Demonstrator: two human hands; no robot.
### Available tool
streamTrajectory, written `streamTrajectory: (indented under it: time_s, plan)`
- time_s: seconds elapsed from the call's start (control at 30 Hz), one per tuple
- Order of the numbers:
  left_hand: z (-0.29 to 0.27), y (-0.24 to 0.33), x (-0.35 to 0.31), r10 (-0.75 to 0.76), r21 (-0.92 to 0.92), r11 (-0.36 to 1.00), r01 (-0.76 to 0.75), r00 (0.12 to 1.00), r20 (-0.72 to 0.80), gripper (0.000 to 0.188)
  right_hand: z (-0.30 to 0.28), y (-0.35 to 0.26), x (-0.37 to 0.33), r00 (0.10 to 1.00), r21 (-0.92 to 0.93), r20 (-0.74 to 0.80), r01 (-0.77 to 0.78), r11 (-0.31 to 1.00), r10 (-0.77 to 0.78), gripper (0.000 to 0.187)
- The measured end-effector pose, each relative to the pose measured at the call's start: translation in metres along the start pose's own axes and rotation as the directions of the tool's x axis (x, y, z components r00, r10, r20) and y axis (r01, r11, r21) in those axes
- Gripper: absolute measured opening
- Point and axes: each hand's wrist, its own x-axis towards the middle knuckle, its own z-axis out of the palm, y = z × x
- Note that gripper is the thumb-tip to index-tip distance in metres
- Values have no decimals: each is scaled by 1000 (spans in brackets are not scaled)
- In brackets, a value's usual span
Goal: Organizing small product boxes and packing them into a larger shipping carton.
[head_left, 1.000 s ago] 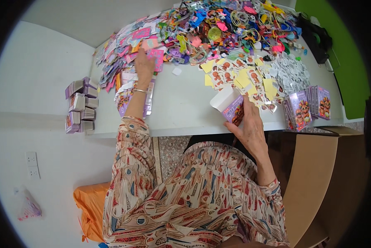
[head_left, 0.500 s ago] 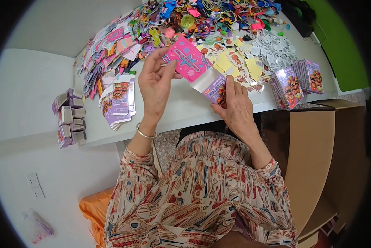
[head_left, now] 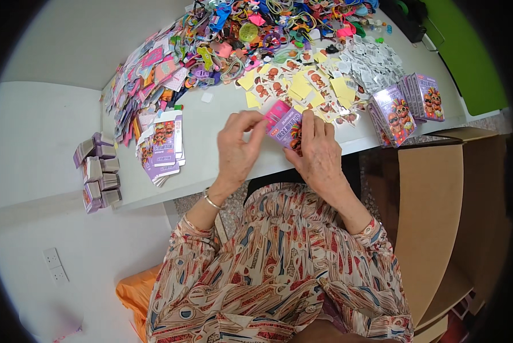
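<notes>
My right hand (head_left: 319,151) grips a small purple carton (head_left: 285,130) with cartoon figures on its front, held just above the near part of the table. A bright pink card (head_left: 275,112) stands mostly inside the carton, with only its top end showing at the open mouth. My left hand (head_left: 238,150) is closed in a pinch at the card's exposed end; the fingertips meet the card and the carton's edge there. The carton's lower part is hidden behind my right fingers.
Yellow and picture stickers (head_left: 299,86) lie beyond the carton, with small silvery packets (head_left: 373,63) beside them. Colourful hair ties (head_left: 268,34) and cards (head_left: 153,74) are heaped behind. Flat cartons (head_left: 165,146) lie left; filled-looking cartons (head_left: 395,114) stand right. A cardboard box (head_left: 428,217) is below right.
The pink card has gone from above the carton down into it, leaving only its end showing. My left hand has moved down and right, nearer the carton.
</notes>
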Motion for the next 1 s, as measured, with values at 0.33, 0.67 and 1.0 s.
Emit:
streamTrajectory:
  time_s: [0.33,0.67,1.0]
  plan:
    - [20,-19,59,182,-26,983,-180,957,226,14,-26,22,-18,993,-115,-72,-96,989,89,79]
    - [87,-57,81,150,352,911,-217,967,207,39,-36,38,-35,978,-134,-122,-183,974,167,79]
    - [66,-34,98,-167,-249,937,244,941,294,12,-32,42,-14,978,-167,-115,-191,967,173,75]
